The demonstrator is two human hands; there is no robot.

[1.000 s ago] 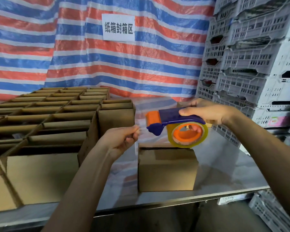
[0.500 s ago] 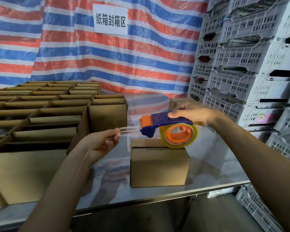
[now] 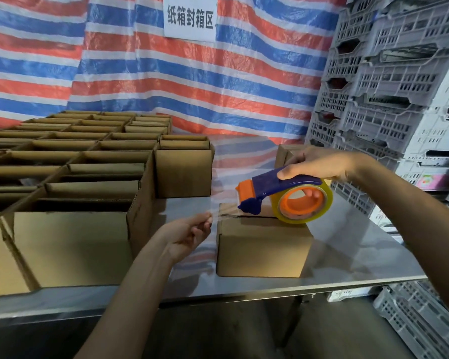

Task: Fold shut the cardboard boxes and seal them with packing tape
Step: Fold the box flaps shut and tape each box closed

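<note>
My right hand (image 3: 319, 164) grips tape dispenser (image 3: 259, 189) over closed box (image 3: 263, 247), frame centre; my left hand (image 3: 189, 234) pinches tape end (image 3: 222, 215).

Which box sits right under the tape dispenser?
The small box alone near the table's front edge, flaps folded shut; boxes at left stand open.

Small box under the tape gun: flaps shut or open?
Shut. The small box has its flaps folded flat, meeting at a dark seam on top.
</note>
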